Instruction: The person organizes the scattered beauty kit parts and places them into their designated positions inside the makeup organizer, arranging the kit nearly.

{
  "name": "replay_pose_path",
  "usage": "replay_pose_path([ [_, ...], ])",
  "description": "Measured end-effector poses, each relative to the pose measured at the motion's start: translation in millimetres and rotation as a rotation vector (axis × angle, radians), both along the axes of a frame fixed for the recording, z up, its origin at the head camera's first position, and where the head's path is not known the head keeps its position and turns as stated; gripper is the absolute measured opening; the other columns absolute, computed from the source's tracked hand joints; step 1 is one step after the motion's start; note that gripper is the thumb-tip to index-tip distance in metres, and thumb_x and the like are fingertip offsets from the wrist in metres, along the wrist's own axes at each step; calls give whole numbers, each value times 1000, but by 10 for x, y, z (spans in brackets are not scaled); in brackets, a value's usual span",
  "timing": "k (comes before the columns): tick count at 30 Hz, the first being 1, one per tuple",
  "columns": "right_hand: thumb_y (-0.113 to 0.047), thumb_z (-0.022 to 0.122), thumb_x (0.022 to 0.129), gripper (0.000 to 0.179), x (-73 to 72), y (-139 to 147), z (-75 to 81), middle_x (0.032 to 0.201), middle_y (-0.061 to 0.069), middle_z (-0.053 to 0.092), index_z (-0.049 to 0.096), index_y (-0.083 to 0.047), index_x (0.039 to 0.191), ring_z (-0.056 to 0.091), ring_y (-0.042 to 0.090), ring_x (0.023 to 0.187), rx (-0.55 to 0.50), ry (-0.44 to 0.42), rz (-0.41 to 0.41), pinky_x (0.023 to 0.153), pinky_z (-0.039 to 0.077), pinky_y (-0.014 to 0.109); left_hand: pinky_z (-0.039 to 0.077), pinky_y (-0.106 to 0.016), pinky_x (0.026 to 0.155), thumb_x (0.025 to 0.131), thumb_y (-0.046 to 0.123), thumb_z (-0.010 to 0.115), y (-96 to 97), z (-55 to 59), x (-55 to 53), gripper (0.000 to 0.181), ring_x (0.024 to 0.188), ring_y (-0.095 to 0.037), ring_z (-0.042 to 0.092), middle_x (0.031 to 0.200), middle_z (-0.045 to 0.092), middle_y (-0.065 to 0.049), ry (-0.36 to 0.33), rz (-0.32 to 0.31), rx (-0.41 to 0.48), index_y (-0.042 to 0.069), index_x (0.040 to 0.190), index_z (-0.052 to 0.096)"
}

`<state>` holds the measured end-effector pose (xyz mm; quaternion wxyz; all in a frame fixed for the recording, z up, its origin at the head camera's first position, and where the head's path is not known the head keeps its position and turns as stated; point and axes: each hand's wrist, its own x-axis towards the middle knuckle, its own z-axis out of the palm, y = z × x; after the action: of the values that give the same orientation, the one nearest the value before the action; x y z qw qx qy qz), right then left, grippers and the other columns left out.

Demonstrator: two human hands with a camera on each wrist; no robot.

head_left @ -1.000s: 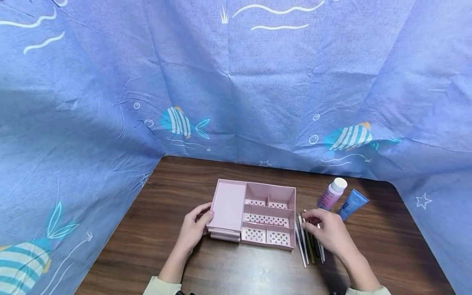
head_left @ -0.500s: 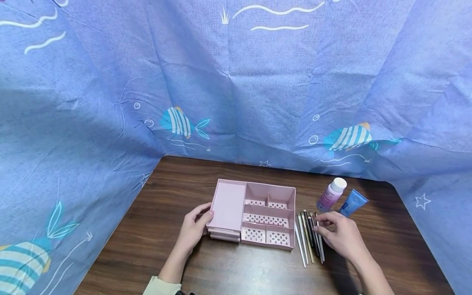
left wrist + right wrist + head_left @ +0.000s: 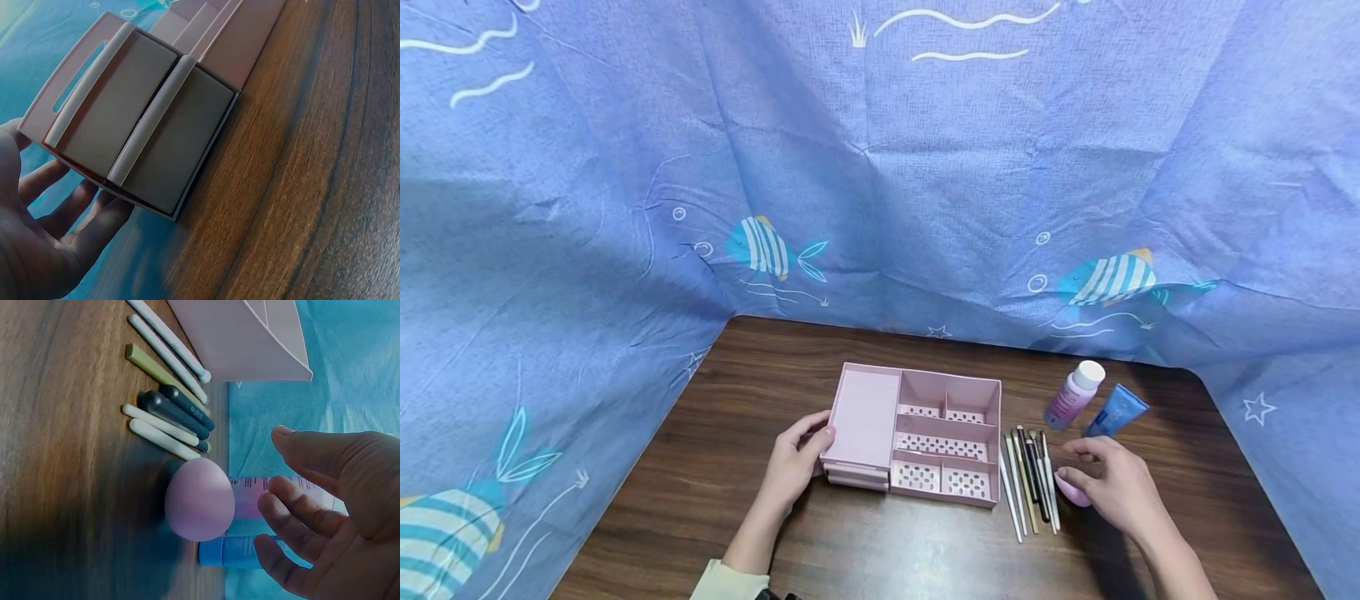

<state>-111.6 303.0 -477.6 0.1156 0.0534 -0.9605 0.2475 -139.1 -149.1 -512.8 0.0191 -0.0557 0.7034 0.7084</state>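
My left hand (image 3: 796, 457) rests against the left side of a pink organizer (image 3: 867, 417), thumb at its top edge. In the left wrist view the fingers (image 3: 47, 181) lie spread along the side wall, beside two stacked drawers (image 3: 119, 103). My right hand (image 3: 1112, 483), fingers loosely bent and apart, is by a pink egg-shaped makeup sponge (image 3: 200, 500) on the table. The right wrist view shows a gap between thumb and fingertips, with nothing held. Several makeup brushes (image 3: 1030, 483), white, black and gold-handled, lie side by side between the organizer and the sponge.
Behind the right hand stand a pink bottle (image 3: 1070, 404) with a white cap and a blue tube (image 3: 1117, 410). The organizer's right half has several compartments with perforated floors. A blue fish-print cloth (image 3: 880, 208) hangs behind the wooden table (image 3: 760, 358).
My right hand has moved right, from over the brushes to beside the sponge, which now shows along with the whole row of brushes. The left hand stays on the organizer.
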Motion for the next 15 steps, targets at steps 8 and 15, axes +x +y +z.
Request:
replay_pose_path([
  [8, -24, 90, 78, 35, 35, 73, -35, 106, 15, 74, 76, -6, 105, 73, 36, 94, 0, -88, -8, 80, 54, 55, 63, -33, 65, 99, 16, 69, 5, -9, -1, 37, 81, -18, 70, 108, 69, -20, 2, -1, 5, 7, 135, 66],
  [15, -13, 87, 80, 30, 65, 109, -74, 104, 13, 74, 75, -5, 106, 75, 30, 87, -26, -124, -5, 74, 58, 41, 64, -33, 66, 99, 14, 68, 0, -6, 3, 37, 82, -19, 70, 109, 69, -21, -1, 2, 11, 6, 135, 66],
])
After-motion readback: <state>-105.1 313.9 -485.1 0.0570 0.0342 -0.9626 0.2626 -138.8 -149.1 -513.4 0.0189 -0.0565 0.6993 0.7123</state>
